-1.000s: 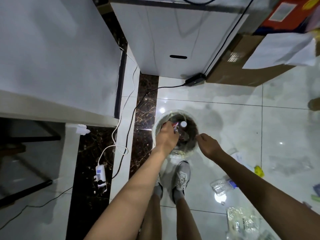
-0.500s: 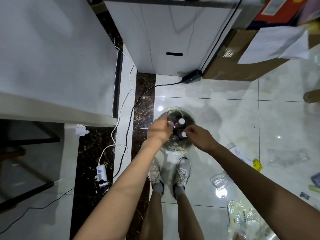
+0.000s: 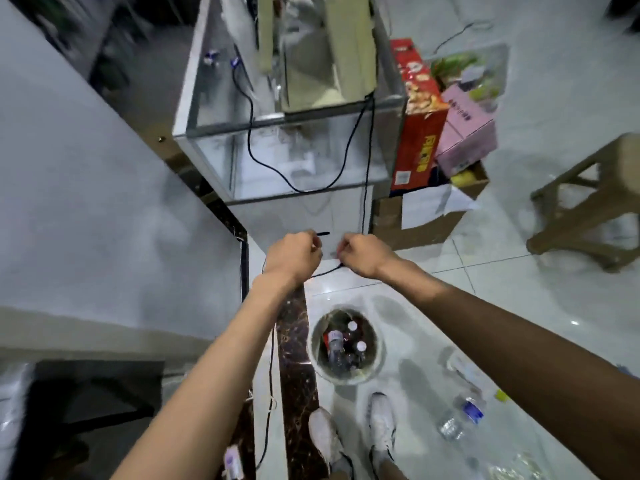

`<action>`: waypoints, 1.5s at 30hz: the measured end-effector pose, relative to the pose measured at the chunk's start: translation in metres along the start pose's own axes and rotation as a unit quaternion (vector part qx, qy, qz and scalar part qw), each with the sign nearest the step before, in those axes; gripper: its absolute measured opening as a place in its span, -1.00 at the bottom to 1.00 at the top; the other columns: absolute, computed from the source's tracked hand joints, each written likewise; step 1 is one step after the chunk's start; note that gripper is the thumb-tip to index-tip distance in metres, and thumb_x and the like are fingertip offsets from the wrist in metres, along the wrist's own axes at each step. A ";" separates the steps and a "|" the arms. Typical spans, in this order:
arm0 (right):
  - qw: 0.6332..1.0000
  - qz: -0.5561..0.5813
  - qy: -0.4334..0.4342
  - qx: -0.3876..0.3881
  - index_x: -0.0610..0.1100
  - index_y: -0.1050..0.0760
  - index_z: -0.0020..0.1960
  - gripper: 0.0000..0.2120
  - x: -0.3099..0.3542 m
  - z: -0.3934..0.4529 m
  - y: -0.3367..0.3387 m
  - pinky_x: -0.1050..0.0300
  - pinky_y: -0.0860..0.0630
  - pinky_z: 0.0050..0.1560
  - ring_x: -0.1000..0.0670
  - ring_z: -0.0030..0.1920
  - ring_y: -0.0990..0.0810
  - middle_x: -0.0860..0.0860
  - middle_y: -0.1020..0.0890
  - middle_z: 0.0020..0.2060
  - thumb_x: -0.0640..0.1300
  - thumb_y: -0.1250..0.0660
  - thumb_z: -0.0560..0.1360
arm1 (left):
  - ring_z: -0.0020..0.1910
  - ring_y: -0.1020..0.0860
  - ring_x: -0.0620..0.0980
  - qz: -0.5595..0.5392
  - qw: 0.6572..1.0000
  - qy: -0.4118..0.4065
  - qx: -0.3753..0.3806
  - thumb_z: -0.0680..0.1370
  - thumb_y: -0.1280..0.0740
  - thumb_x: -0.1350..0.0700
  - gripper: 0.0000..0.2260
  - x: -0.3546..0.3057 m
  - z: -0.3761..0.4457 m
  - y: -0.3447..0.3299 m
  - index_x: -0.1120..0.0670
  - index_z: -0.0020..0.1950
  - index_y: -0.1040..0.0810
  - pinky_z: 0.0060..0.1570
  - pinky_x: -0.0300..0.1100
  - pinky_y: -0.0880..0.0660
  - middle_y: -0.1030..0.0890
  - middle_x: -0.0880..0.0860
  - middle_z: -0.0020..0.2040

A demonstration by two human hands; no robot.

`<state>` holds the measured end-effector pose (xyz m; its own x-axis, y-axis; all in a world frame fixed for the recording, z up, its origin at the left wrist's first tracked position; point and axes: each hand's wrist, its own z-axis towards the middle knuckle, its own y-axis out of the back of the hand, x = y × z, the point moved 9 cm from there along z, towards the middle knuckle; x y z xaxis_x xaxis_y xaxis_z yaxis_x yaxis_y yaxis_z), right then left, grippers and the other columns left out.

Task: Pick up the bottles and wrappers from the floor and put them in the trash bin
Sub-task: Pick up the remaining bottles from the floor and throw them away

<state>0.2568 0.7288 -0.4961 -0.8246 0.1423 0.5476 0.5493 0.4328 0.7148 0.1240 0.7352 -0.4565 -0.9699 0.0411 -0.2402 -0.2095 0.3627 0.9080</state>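
on the floor, trash bin (image 3: 378, 355), bottles (image 3: 335, 344) inside, caps up

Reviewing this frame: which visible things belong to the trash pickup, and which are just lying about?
Job:
trash bin, holding bottles
clear bottle on the floor
crumpled wrapper
left hand, right hand, both holding nothing

Lying about:
red box
pink box
wooden stool
black cable
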 end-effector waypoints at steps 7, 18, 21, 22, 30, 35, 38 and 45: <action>0.990 0.014 -0.076 -0.115 -0.10 -0.56 0.13 -0.73 -0.016 -0.109 0.119 0.07 -0.51 0.09 -0.15 0.14 -0.58 -0.10 -0.64 0.12 -0.04 -0.20 0.53 | 0.12 -0.58 0.10 0.047 0.989 -0.132 -0.037 0.59 -0.21 0.04 -0.78 -0.128 -0.043 0.082 -0.03 0.18 -0.55 0.04 -0.04 -0.55 -0.63 0.05 0.15; 0.904 0.052 -0.307 -0.294 -0.11 -0.54 0.17 -0.71 -0.134 -0.426 0.161 0.07 -0.51 0.05 -0.18 0.17 -0.57 -0.11 -0.61 0.16 -0.03 -0.19 0.54 | 0.08 -0.58 0.08 0.067 0.897 -0.438 -0.007 0.58 -0.24 0.07 -0.79 -0.349 -0.223 0.051 -0.02 0.18 -0.57 0.03 -0.04 -0.54 -0.63 0.05 0.16; 0.877 0.083 -0.368 -0.298 -0.12 -0.54 0.17 -0.71 -0.158 -0.518 0.132 0.09 -0.50 -0.03 -0.17 0.13 -0.58 -0.10 -0.61 0.13 -0.04 -0.20 0.53 | 0.14 -0.57 0.14 0.076 0.867 -0.492 0.009 0.57 -0.22 0.07 -0.77 -0.386 -0.292 0.032 -0.01 0.17 -0.58 0.11 0.01 -0.54 -0.63 0.07 0.16; 0.866 0.090 -0.389 -0.299 -0.13 -0.55 0.16 -0.70 -0.165 -0.546 0.122 0.08 -0.54 -0.01 -0.16 0.11 -0.59 -0.11 -0.62 0.11 -0.05 -0.21 0.52 | 0.12 -0.57 0.15 0.079 0.856 -0.511 0.010 0.57 -0.22 0.05 -0.77 -0.398 -0.316 0.026 -0.01 0.17 -0.58 0.09 0.01 -0.54 -0.64 0.08 0.14; 0.801 0.128 -0.465 -0.355 -0.21 -0.60 0.13 -0.69 -0.204 -0.703 0.067 0.08 -0.55 0.08 -0.13 0.09 -0.59 -0.12 -0.66 0.06 -0.11 -0.24 0.48 | 0.07 -0.58 0.08 0.070 0.789 -0.608 0.049 0.55 -0.24 0.05 -0.77 -0.481 -0.467 -0.022 -0.04 0.17 -0.57 0.02 -0.06 -0.53 -0.63 0.00 0.13; 0.788 0.146 -0.482 -0.354 -0.14 -0.56 0.17 -0.71 -0.232 -0.764 0.039 0.02 -0.53 0.16 -0.14 0.14 -0.56 -0.09 -0.62 0.12 -0.10 -0.24 0.51 | 0.07 -0.57 0.07 0.078 0.768 -0.633 0.063 0.53 -0.20 0.08 -0.74 -0.512 -0.526 -0.058 -0.06 0.18 -0.57 -0.09 -0.13 -0.44 -0.63 -0.02 0.11; 0.788 0.157 -0.482 -0.350 -0.15 -0.57 0.14 -0.73 -0.252 -0.785 0.026 0.02 -0.54 0.15 -0.14 0.12 -0.58 -0.09 -0.64 0.10 -0.12 -0.23 0.50 | 0.07 -0.57 0.07 0.088 0.767 -0.631 0.074 0.53 -0.20 0.08 -0.73 -0.524 -0.543 -0.077 -0.05 0.19 -0.56 -0.03 -0.09 -0.49 -0.63 -0.02 0.12; 0.792 0.178 -0.480 -0.332 -0.21 -0.59 0.11 -0.73 -0.302 -0.808 0.013 0.09 -0.55 -0.07 -0.10 -0.21 -0.56 -0.15 -0.66 0.03 -0.14 -0.22 0.50 | 0.07 -0.57 0.08 0.113 0.767 -0.627 0.080 0.53 -0.17 0.15 -0.71 -0.555 -0.550 -0.109 -0.07 0.17 -0.56 -0.06 -0.10 -0.49 -0.63 -0.02 0.13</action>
<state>0.6221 -0.0280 -0.3001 -0.1487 0.8993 0.4113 0.4574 -0.3062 0.8349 0.6169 0.1609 -0.2332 -0.0766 0.9458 -0.3156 0.0613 0.3204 0.9453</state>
